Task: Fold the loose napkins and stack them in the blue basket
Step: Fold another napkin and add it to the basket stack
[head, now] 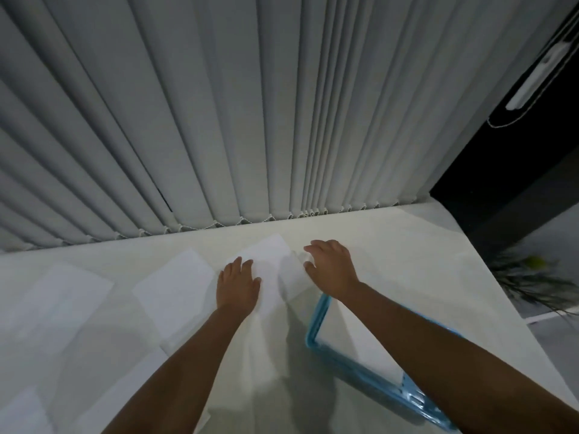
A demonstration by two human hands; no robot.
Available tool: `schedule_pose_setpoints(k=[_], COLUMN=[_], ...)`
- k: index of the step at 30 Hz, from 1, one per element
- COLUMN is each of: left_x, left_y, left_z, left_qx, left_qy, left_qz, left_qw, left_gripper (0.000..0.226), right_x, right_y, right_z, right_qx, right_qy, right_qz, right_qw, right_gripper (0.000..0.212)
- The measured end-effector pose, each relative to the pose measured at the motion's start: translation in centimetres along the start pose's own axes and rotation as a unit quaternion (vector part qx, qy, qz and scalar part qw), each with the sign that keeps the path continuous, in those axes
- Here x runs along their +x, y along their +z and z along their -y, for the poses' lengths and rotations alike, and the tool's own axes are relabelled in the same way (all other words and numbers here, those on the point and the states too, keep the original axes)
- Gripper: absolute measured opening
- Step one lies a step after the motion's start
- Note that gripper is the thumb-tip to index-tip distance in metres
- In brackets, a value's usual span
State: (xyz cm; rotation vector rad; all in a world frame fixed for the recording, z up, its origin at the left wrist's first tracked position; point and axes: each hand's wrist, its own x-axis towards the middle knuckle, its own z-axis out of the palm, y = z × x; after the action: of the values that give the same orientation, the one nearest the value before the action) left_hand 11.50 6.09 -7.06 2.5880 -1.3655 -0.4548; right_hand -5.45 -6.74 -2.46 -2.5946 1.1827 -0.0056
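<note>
A white napkin (275, 264) lies flat on the white table (407, 245) in front of me. My left hand (238, 285) presses flat on its left part with straight fingers. My right hand (329, 267) sits at the napkin's right edge with its fingers curled over a raised bit of the paper; I cannot tell whether it pinches it. The blue basket (316, 321) stands at the near right, partly under my right forearm, with white napkin paper (360, 343) inside it. More loose napkins lie to the left: one (175, 296) beside my left hand, another (59, 296) further left.
Grey vertical blinds (219, 120) hang along the table's far edge. A dark opening and a leafy plant (532, 277) lie beyond the table's right edge. Another white sheet (25, 411) shows at the bottom-left corner.
</note>
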Motion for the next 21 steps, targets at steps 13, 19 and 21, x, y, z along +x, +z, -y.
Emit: schedule_pose_setpoints(k=[13, 19, 21], left_x=[5.9, 6.7, 6.4], left_y=[-1.0, -0.7, -0.5], left_z=[1.4, 1.6, 1.9], left_qx=[-0.011, -0.062, -0.074], left_qy=[-0.047, -0.028, 0.002], left_qz=[0.045, 0.053, 0.038], left_qw=[0.998, 0.996, 0.997], left_gripper=[0.048, 0.036, 0.029], right_x=[9.6, 10.6, 10.8], right_y=[4.0, 5.1, 5.1], right_z=[3.9, 4.3, 4.0], right_qx=[-0.054, -0.034, -0.021], right_qy=[-0.055, -0.051, -0.053], right_qz=[0.129, 0.141, 0.117], right_qw=[0.989, 0.988, 0.991], right_gripper=[0.052, 0.070, 0.060])
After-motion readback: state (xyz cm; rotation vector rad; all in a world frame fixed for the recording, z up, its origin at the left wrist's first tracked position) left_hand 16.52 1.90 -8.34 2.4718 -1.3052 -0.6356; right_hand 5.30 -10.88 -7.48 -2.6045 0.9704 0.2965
